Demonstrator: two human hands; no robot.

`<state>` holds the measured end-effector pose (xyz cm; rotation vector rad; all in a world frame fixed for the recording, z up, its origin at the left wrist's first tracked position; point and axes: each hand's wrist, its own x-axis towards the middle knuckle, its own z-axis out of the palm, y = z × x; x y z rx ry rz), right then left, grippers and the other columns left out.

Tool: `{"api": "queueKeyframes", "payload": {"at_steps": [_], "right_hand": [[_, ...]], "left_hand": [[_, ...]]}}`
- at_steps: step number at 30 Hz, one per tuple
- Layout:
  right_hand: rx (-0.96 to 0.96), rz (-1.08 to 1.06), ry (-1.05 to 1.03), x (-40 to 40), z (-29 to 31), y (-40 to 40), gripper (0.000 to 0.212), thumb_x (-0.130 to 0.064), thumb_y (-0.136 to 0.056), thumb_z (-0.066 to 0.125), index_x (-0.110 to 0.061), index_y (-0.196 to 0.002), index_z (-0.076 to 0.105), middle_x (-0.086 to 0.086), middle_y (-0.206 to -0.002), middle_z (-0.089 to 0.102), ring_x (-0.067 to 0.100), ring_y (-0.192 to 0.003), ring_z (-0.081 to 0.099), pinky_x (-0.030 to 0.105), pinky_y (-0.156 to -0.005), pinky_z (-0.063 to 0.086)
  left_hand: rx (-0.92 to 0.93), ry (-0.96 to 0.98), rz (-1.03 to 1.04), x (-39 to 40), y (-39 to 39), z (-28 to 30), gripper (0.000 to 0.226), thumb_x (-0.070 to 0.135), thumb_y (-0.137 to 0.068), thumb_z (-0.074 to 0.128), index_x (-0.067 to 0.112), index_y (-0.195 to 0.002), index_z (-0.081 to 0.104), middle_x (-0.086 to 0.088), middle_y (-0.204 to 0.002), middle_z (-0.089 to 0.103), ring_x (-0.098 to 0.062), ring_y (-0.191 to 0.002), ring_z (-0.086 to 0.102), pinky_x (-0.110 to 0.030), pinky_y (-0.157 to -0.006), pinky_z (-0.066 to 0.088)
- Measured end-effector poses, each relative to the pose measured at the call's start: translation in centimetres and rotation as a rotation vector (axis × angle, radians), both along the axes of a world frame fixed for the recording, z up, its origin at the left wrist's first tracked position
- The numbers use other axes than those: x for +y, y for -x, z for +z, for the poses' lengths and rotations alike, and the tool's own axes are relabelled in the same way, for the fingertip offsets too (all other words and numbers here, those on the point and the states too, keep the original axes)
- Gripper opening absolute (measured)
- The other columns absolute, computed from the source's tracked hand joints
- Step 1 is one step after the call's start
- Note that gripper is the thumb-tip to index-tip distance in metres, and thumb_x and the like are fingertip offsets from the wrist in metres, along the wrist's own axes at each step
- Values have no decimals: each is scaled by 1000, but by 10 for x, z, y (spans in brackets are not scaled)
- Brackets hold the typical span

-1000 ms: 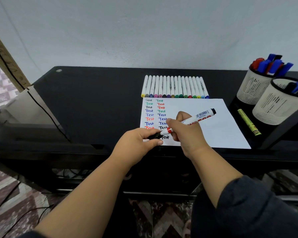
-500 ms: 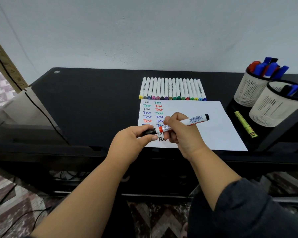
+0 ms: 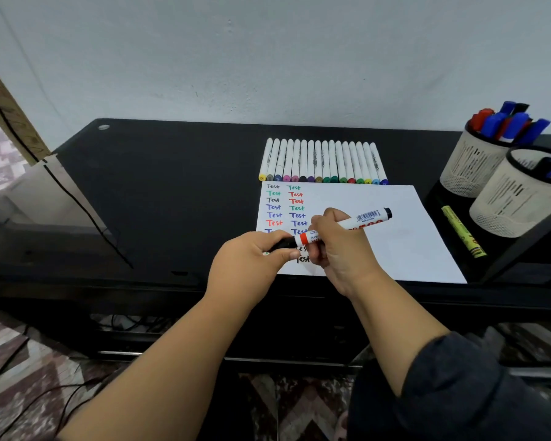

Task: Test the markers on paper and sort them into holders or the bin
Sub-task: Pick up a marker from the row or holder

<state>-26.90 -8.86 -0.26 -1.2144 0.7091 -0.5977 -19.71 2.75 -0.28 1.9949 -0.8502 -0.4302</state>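
Note:
My right hand (image 3: pixel 341 246) grips a white marker (image 3: pixel 360 220) with a red band and a black end, held level over the paper (image 3: pixel 395 237). My left hand (image 3: pixel 248 265) pinches the marker's black cap (image 3: pixel 283 242), which sits against the red band. The paper carries two columns of coloured "Test" words. A row of several white markers (image 3: pixel 323 160) lies just behind the paper. Two pale mesh holders stand at the right: the far holder (image 3: pixel 468 167) full of red and blue markers, the near holder (image 3: pixel 516 202) with a few blue ones.
The black desk (image 3: pixel 159 186) runs left of the paper. A yellow-green marker (image 3: pixel 463 232) lies on the black tray under the holders. A cardboard piece with a black cable (image 3: pixel 77 202) leans at the far left. Cables lie on the patterned floor below.
The marker tilted from steep to nearly level and rose off the paper. My left hand brought the black cap onto its tip, and both hands shifted slightly left.

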Motion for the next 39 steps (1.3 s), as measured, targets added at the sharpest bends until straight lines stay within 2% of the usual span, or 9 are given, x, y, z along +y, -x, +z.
{"api": "queueKeyframes", "payload": {"at_steps": [7,13,16,20,24,29,34,37,39], "right_hand": [[26,-35,-66,-1,1,-2,34,-6,-92,45,-16,-60,35,-1,-41,48,10,-35,32,20,-45,28],[103,-74,-35,-3,2,0,28,-17,-91,57,-15,-64,48,1,-49,49,8,-39,39,18,-39,30],[34,-101,-97,-6,7,8,16,-26,-89,65,-14,-81,59,0,-53,55,7,-42,44,17,-38,29],[31,-210,-93,-13,18,18,30,-26,-86,69,-11,-104,50,4,-60,61,7,-46,46,20,-44,36],[186,-331,144,-11,22,28,45,-29,-83,71,-24,-113,38,2,-78,66,8,-69,59,23,-68,43],[299,-282,616,-15,34,38,4,-24,-93,59,-20,-92,60,-7,-83,59,13,-81,56,17,-60,39],[496,-152,1321,-24,45,49,27,-7,-88,57,-8,-113,67,4,-98,45,22,-101,43,22,-78,33],[527,-96,1498,-39,53,55,23,-1,-81,66,-4,-103,69,15,-99,54,34,-92,50,31,-68,37],[556,-106,1494,-49,58,61,16,0,-83,64,-1,-98,68,17,-96,56,36,-83,53,34,-59,41]], "left_hand": [[-214,-37,19,-4,4,-1,21,35,-89,59,29,-107,68,16,-88,58,-3,-88,50,-20,-75,42],[-122,-97,13,-7,3,2,22,32,-90,59,31,-110,66,13,-94,62,-9,-91,56,-32,-80,49],[-133,-112,33,-4,3,4,25,33,-90,59,31,-114,65,8,-97,61,-13,-95,56,-34,-81,47],[-174,-192,40,3,-2,11,34,39,-91,57,32,-124,58,8,-102,58,-12,-96,53,-28,-77,45],[-93,-145,38,4,4,25,32,36,-88,62,29,-119,63,10,-98,58,-11,-92,58,-30,-79,49],[-39,-79,70,-5,13,44,29,35,-87,64,30,-115,65,18,-81,55,-7,-74,58,-26,-65,46],[-71,-1,38,-19,20,65,23,33,-86,65,29,-109,68,9,-85,64,-14,-74,61,-29,-62,47],[-57,76,-16,-35,25,76,21,31,-86,66,30,-107,68,12,-82,64,-11,-64,56,-28,-59,47],[-37,110,-67,-45,28,81,27,31,-86,66,33,-113,66,18,-88,64,-6,-73,57,-27,-67,50]]}}
